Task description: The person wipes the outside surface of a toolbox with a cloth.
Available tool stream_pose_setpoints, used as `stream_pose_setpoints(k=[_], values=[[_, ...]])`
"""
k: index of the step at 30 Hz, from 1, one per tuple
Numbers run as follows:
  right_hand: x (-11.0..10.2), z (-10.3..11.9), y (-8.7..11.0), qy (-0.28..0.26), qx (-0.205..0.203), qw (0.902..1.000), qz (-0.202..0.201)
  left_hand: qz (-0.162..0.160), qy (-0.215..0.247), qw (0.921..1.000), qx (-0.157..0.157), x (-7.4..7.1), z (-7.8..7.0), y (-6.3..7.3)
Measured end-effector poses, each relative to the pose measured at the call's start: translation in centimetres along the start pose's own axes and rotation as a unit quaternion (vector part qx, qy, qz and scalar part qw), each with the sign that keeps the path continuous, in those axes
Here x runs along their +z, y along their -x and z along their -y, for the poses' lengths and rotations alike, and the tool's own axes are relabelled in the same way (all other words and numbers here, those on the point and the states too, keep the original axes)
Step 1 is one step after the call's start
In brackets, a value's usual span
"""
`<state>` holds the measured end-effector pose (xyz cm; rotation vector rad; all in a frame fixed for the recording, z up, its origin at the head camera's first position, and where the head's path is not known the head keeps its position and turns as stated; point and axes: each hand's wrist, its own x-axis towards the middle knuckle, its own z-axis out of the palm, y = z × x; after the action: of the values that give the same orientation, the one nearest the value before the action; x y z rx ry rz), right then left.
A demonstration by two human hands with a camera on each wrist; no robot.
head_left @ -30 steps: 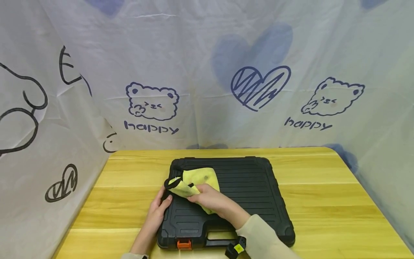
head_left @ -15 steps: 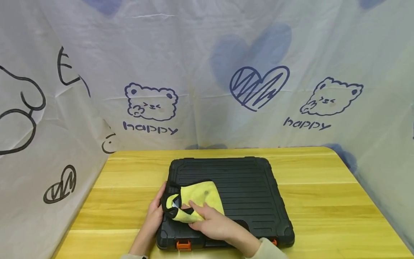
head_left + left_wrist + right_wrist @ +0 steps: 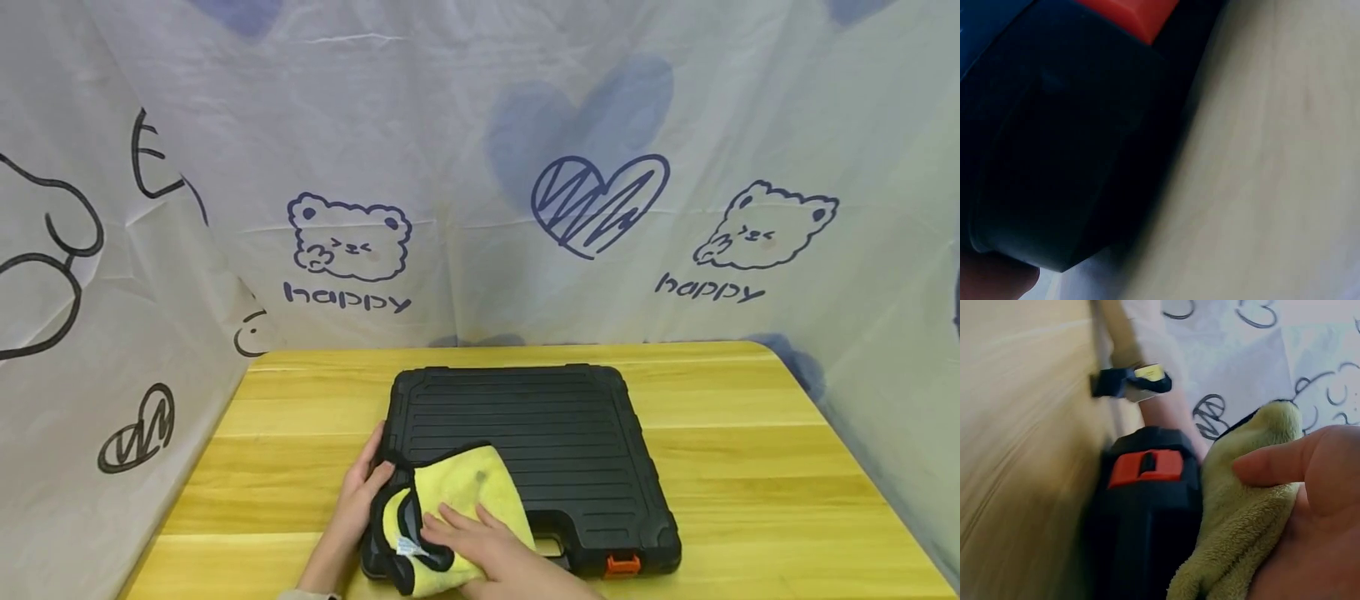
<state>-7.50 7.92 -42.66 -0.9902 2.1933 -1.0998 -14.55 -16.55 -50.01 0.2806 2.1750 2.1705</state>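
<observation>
A black, ribbed plastic carrying case lies flat on the wooden table, its handle side toward me. My left hand holds the case's left edge, thumb at the top rim and fingers along the side. In the left wrist view a case corner fills much of the picture. My right hand lies over a yellow cloth with dark trim and a white tag, at the case's near left corner. In the right wrist view the thumb presses the bunched cloth against the hand. The cloth hides the left latch in the head view.
An orange latch sits on the case's front right. The wooden table extends on both sides of the case. Behind it hangs a white printed curtain. A black band with a yellow patch is on the left wrist.
My right hand has drawn the cloth toward me, from the upper left of the lid to the near left corner. The cloth has spread wider. My left hand stays at the left edge.
</observation>
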Motion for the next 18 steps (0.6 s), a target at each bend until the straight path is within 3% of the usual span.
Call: stream_pose_setpoints(k=[3, 6, 8, 10, 12, 18], values=[[0.4, -0.8, 0.4, 0.120, -0.068, 0.9904, -0.003, -0.004, -0.002, 1.0000, -0.007, 0.0, -0.1, 0.1], [0.9, -1.4, 0.9, 0.232, -0.106, 0.9667, -0.022, -0.014, -0.009, 0.9997, -0.016, 0.0, 0.0, 0.0], [1.0, -1.6, 1.2, 0.295, -0.130, 0.9459, -0.038, -0.022, -0.020, 0.9994, -0.019, 0.1, 0.0, -0.1], [0.8, -1.8, 1.3, 0.336, -0.153, 0.9280, -0.049, -0.026, -0.029, 0.9991, -0.018, 0.1, 0.1, -0.1], [0.4, -2.0, 1.5, 0.353, -0.173, 0.9178, -0.054, -0.027, -0.032, 0.9990, -0.015, 0.1, 0.1, -0.2], [-1.7, -1.6, 1.7, 0.378, -0.175, 0.9089, -0.024, -0.026, -0.037, 0.9990, 0.001, 0.1, 0.3, -0.1]])
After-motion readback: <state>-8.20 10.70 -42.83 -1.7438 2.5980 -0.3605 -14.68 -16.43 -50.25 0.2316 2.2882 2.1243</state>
